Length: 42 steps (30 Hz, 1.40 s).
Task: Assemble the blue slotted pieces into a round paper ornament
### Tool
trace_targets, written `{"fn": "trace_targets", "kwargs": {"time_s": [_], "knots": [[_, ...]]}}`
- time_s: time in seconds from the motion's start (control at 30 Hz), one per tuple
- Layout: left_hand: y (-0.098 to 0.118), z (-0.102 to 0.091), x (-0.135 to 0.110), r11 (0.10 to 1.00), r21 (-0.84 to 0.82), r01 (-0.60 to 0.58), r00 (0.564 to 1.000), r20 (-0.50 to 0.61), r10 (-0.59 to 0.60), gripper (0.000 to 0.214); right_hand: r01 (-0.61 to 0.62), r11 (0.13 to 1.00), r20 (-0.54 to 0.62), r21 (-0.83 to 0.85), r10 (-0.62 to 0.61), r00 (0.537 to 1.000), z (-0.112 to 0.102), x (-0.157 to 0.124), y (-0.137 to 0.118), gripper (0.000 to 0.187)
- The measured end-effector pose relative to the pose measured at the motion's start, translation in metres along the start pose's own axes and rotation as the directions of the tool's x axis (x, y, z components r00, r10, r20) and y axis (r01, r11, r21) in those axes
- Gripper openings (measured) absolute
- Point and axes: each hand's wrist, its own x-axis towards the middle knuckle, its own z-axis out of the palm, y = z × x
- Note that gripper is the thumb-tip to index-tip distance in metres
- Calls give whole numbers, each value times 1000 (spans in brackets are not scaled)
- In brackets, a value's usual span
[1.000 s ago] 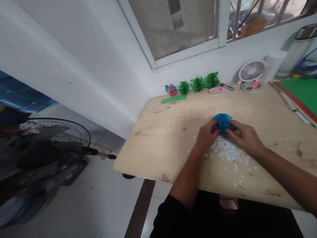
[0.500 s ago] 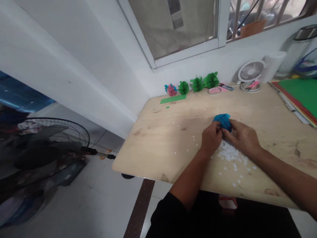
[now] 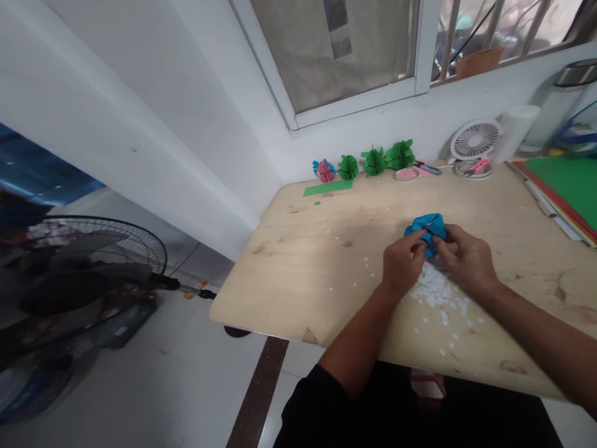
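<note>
A blue piece of folded paper craft (image 3: pixel 430 223) is held above the wooden table (image 3: pixel 298 261) between both hands. My left hand (image 3: pixel 402 260) pinches its left lower side with thumb and forefinger. On the other side, my right hand (image 3: pixel 469 255) grips the paper, its thumb pressed to the front. Part of the blue paper is hidden behind the fingers. Just below the hands lies a heap of small white paper bits (image 3: pixel 436 287), with several more scattered toward the front edge.
Along the wall stand several green paper crafts (image 3: pixel 374 162) and a pink-and-blue one (image 3: pixel 325 170). A green strip (image 3: pixel 328 188) lies before them. A small white fan (image 3: pixel 476 140), pink scissors (image 3: pixel 476 167) and coloured paper sheets (image 3: pixel 566 186) sit to the right. A large floor fan (image 3: pixel 93 267) stands left.
The blue paper has turned and spread open somewhat, showing a loop-like gap at its top. Both hands have shifted slightly to the right in view and still hold it.
</note>
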Motion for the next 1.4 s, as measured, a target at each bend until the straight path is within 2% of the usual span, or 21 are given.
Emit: {"fn": "trace_targets", "kwargs": {"time_s": [0.1, 0.17, 0.37, 0.53, 0.7, 0.83, 1.03, 1.13, 1.23, 1.4], "knots": [[-2, -4, 2, 991, -118, 58, 985, -155, -76, 31, -58, 995, 4, 77, 58, 998, -5, 2, -1, 28], [-4, -6, 4, 981, -172, 93, 970, -207, -128, 34, -63, 987, 13, 145, 61, 998, -7, 3, -1, 28], [-7, -8, 7, 970, -227, 86, 975, -182, -129, 30, -55, 939, 64, 341, 35, 997, -3, 1, 3, 27], [-10, -6, 8, 951, -281, 127, 979, -122, -166, 31, -122, 879, 159, 460, 54, 986, 3, 1, 8, 29], [-15, -3, 9, 948, -297, 117, 986, -81, -147, 39, -131, 903, 138, 409, 80, 987, 4, 2, 10, 36], [-21, 3, 9, 930, -351, 106, 987, -74, -140, 48, -76, 926, 122, 369, 33, 992, 2, 3, 11, 41], [-26, 6, 10, 870, -482, 105, 980, -96, -172, 36, -30, 926, 114, 377, -14, 993, 4, 3, 10, 47], [-26, 4, 11, 846, -525, 92, 973, -133, -188, 30, -71, 903, 150, 424, 8, 989, 8, 2, 11, 55], [-26, 4, 11, 812, -578, 83, 965, -158, -211, 27, -164, 863, 224, 478, 60, 973, 11, 1, 12, 60], [-22, 5, 11, 754, -652, 80, 950, -178, -255, 27, -262, 831, 331, 491, 100, 938, 15, 1, 13, 48]]}}
